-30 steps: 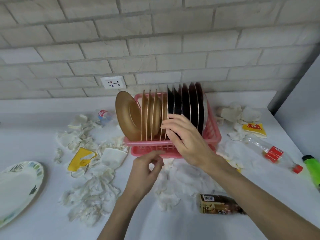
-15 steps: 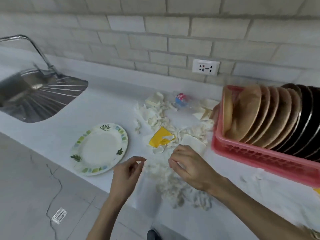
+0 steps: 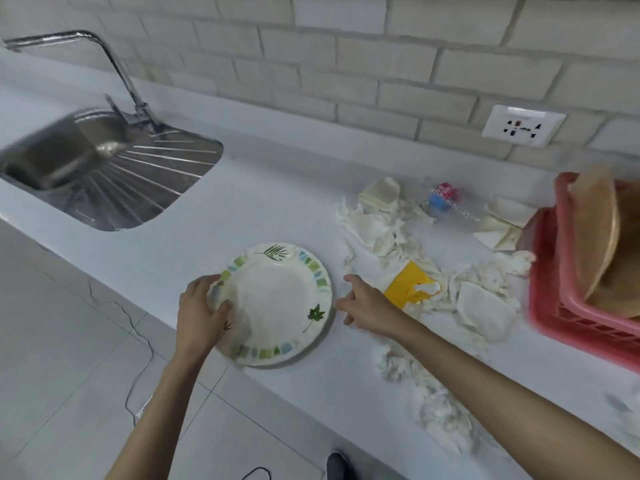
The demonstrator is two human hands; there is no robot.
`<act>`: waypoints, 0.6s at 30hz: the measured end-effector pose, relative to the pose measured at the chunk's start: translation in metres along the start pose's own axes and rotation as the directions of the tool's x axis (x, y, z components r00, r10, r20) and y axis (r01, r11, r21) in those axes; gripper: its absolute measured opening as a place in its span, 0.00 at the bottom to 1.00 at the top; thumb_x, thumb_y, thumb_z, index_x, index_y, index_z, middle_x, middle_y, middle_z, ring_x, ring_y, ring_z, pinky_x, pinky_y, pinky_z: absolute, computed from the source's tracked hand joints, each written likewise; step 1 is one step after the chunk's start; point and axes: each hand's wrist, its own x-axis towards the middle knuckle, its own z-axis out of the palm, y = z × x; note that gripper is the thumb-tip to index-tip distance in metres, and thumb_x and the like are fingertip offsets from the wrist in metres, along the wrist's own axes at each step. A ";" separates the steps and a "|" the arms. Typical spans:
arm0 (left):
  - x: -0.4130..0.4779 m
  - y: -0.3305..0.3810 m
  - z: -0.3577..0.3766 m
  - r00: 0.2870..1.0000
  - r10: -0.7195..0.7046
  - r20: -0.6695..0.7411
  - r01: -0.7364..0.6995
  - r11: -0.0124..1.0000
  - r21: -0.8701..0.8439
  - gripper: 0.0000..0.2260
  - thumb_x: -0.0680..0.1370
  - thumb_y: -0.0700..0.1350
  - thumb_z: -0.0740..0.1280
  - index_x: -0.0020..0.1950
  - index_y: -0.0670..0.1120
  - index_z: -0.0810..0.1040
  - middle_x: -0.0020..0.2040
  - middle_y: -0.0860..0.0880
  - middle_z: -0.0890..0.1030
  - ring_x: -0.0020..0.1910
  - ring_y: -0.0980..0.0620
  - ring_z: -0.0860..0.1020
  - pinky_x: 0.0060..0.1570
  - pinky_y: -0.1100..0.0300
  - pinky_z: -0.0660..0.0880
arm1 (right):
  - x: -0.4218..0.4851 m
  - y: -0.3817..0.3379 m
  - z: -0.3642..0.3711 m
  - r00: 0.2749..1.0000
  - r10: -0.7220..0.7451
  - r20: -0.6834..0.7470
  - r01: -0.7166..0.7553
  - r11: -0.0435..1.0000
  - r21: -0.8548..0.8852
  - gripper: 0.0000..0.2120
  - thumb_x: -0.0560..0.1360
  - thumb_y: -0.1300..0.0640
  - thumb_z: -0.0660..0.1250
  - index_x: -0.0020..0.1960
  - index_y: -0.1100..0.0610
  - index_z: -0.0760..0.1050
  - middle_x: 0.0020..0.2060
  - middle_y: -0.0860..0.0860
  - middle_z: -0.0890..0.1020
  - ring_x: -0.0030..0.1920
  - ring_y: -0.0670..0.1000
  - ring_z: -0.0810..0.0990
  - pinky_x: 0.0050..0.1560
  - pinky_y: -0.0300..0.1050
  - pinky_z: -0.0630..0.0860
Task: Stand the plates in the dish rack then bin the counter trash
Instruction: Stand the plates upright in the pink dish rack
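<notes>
Gripping the left rim of the leaf-patterned plate (image 3: 277, 299), your left hand (image 3: 201, 317) has its thumb curled over the edge onto the plate's inner face and its fingers wrapped round the outer edge. That plate lies flat on the white counter (image 3: 259, 188) near the front edge, right way up, well apart from the pink dish rack (image 3: 561, 334) at the right of the view. Your right hand (image 3: 372, 306) hangs just beside the plate's right rim with its fingers loosely spread and pointing at the rim, holding nothing; whether the fingertips touch the plate you cannot tell from this angle. In the rack stand tan plates (image 3: 595, 237), blurred and leaning. Between the plate and the rack the counter is strewn with crumpled tissues (image 3: 381, 233); a yellow wrapper (image 3: 408, 285) lies among them, just beyond your right hand. Further back, a clear plastic bottle (image 3: 446, 199) with a red and blue label lies on its side among the paper. At the far left a steel sink (image 3: 86, 168) with a ribbed drainboard is set into the counter, with a bent tap (image 3: 114, 64) over it. A white wall socket (image 3: 523, 128) sits in the brick wall above the trash
</notes>
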 end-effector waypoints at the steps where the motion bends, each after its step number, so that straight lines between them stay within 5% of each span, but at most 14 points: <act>1: 0.005 -0.005 0.001 1.000 -0.019 0.016 0.019 1.000 -0.003 0.25 0.72 0.35 0.71 0.69 0.43 0.74 0.68 0.42 0.73 0.65 0.40 0.72 0.64 0.48 0.69 | 0.006 -0.001 0.004 0.999 0.045 0.014 -0.046 0.998 0.038 0.31 0.77 0.50 0.64 0.76 0.52 0.56 0.50 0.54 0.80 0.46 0.54 0.84 0.41 0.46 0.77; 5: 0.014 -0.016 0.007 0.976 -0.195 0.100 0.205 0.975 -0.091 0.28 0.75 0.38 0.69 0.75 0.44 0.67 0.70 0.43 0.72 0.66 0.41 0.73 0.66 0.44 0.70 | 0.023 -0.005 0.022 0.992 0.118 0.048 -0.123 0.984 0.126 0.20 0.76 0.52 0.64 0.66 0.54 0.67 0.55 0.53 0.80 0.48 0.55 0.84 0.44 0.50 0.80; 9: 0.011 -0.016 0.006 0.951 -0.294 0.093 0.307 0.926 -0.221 0.28 0.75 0.36 0.67 0.74 0.48 0.69 0.65 0.44 0.78 0.57 0.43 0.78 0.58 0.45 0.76 | 0.031 -0.006 0.028 0.995 0.099 -0.002 -0.097 0.982 0.164 0.17 0.73 0.56 0.64 0.62 0.54 0.71 0.55 0.52 0.80 0.51 0.55 0.81 0.46 0.56 0.83; 14: -0.002 -0.007 -0.002 0.963 -0.257 0.085 0.269 0.877 -0.397 0.26 0.74 0.34 0.68 0.71 0.48 0.73 0.61 0.46 0.80 0.49 0.45 0.81 0.54 0.43 0.79 | 0.013 -0.010 0.014 0.989 0.002 -0.147 0.031 0.976 0.217 0.20 0.75 0.63 0.67 0.65 0.54 0.70 0.56 0.53 0.82 0.55 0.53 0.81 0.54 0.52 0.80; 18: -0.018 0.021 -0.005 0.967 -0.223 0.120 0.251 0.789 -0.561 0.26 0.75 0.30 0.68 0.70 0.48 0.75 0.59 0.48 0.81 0.49 0.50 0.82 0.51 0.52 0.78 | -0.020 -0.008 -0.011 0.974 -0.054 -0.221 0.139 0.909 0.393 0.23 0.75 0.68 0.68 0.67 0.53 0.70 0.53 0.53 0.84 0.51 0.53 0.83 0.51 0.54 0.81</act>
